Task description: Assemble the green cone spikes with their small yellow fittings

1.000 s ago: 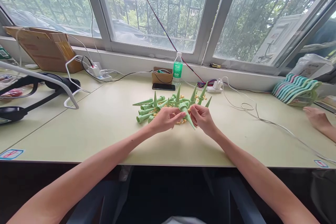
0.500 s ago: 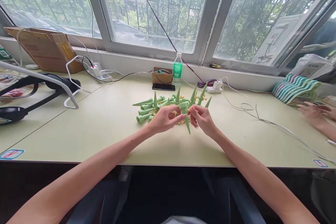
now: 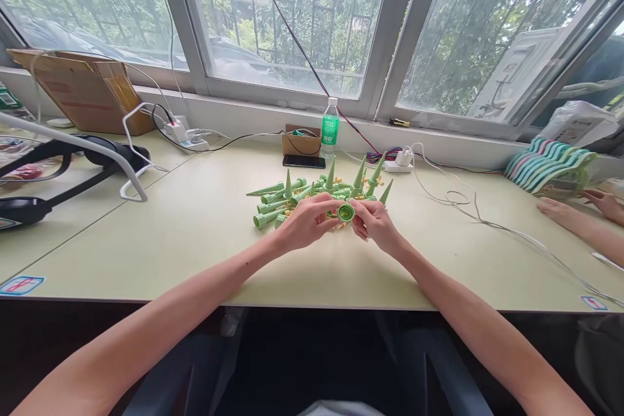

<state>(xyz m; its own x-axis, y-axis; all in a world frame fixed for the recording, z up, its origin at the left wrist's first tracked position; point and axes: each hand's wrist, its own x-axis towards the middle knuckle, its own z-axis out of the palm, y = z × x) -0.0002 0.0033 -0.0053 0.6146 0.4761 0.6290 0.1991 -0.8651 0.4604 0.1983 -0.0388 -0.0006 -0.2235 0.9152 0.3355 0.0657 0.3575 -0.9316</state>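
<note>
Between my two hands is a green plastic watering spike (image 3: 346, 212), its round open end turned toward me and its pointed body out of sight behind. My left hand (image 3: 308, 221) closes its fingertips on the spike's left side. On the opposite side, my right hand (image 3: 376, 222) pinches it between thumb and fingers. Just beyond my hands lies a pile of similar green spikes (image 3: 271, 207), several standing point up, such as one upright spike (image 3: 330, 175). Small yellow-orange pieces show among them, partly hidden by my hands.
Behind the pile are a black phone (image 3: 303, 161), a small cardboard box (image 3: 301, 142) and a water bottle (image 3: 330, 127). White cables (image 3: 480, 220) cross the table on the right. Another person's hands (image 3: 570, 211) rest near teal hangers (image 3: 550, 162). A headset (image 3: 92, 162) lies left.
The spike in my hands has tipped from pointing downward to showing its open end toward me. The other person's hands at the right have shifted.
</note>
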